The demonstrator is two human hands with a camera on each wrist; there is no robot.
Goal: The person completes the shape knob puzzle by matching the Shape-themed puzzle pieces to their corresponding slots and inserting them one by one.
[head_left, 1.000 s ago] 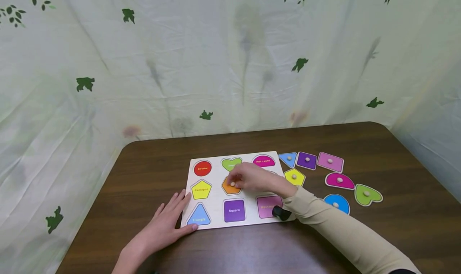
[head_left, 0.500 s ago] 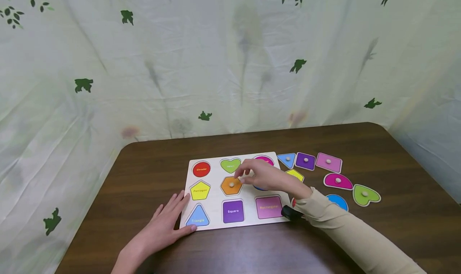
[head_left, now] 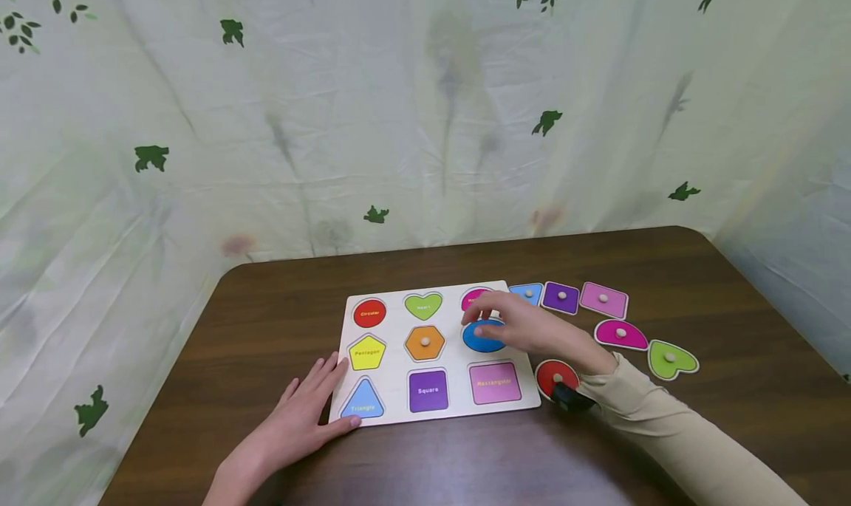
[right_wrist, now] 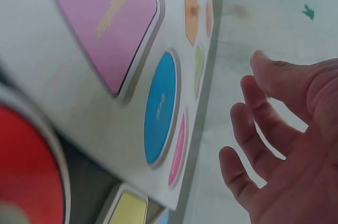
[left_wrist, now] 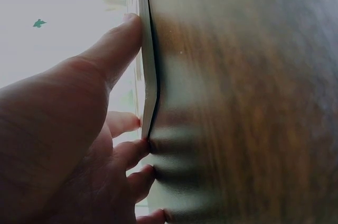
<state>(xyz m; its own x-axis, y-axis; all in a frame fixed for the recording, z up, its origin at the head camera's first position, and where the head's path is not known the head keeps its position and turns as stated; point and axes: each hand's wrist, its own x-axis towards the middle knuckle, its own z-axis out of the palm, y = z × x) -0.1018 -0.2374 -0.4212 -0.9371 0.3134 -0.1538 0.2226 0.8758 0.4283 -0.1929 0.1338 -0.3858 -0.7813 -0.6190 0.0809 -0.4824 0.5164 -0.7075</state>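
A white shape puzzle board lies on the table. My left hand rests at its front left corner, thumb on the front edge and fingers straight along the left side. An orange hexagon piece with a pale knob sits in the board's middle slot. Over the blue oval slot hovers my right hand, holding nothing. Its fingers are loosely bent and apart from the board in the right wrist view. A red circle piece lies by the board's right edge, partly behind the wrist camera.
Right of the board lie a blue triangle, purple square, pink rectangle, magenta half round and green heart. A yellow piece shows in the right wrist view. A printed curtain hangs behind the table.
My right hand has let go of the orange hexagon's knob and moved right, off the hexagon and over the blue oval slot. My left hand has stayed at the board's corner.
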